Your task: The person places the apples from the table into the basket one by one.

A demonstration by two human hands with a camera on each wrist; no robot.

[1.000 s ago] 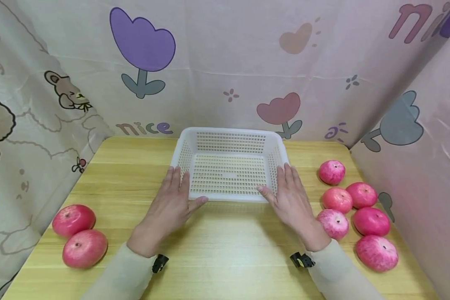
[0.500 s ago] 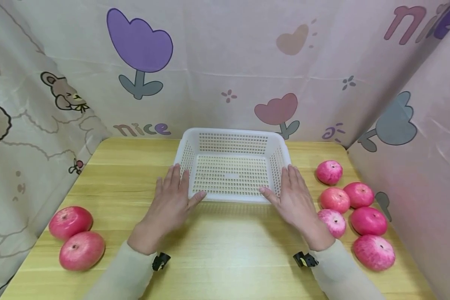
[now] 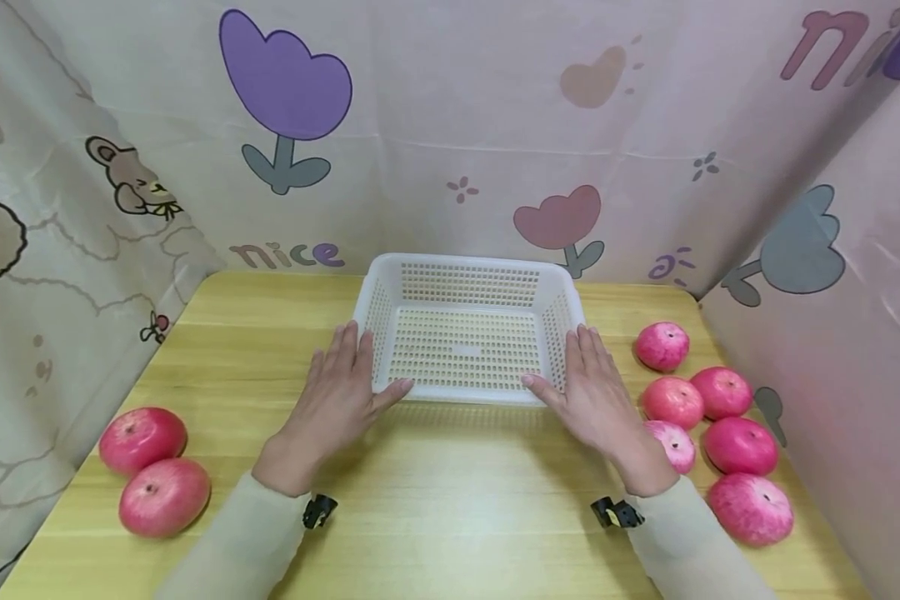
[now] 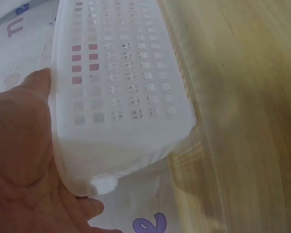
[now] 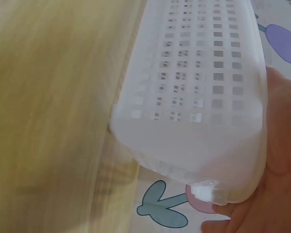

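A white plastic basket point(image 3: 468, 260) with a perforated floor and walls stands on the wooden table, near the patterned cloth at the back. My left hand point(image 3: 335, 392) lies at its near left corner, fingers straight along the left rim and thumb on the front rim. At the near right corner, my right hand point(image 3: 592, 392) mirrors this, its thumb touching the front rim. The left wrist view shows the basket's front wall point(image 4: 121, 131) beside my palm, and the right wrist view shows the same wall point(image 5: 189, 141) from the other end. Nothing lies inside the basket.
Two round pink-red fruits point(image 3: 165, 497) lie on the left of the table. Several more pink fruits point(image 3: 741, 446) are grouped on the right, one partly hidden by my right wrist. Patterned cloth point(image 3: 420, 125) hangs behind the table and along both sides.
The basket has shifted slightly to the right, with both hands staying at its near corners. The fruits keep their places on the table.
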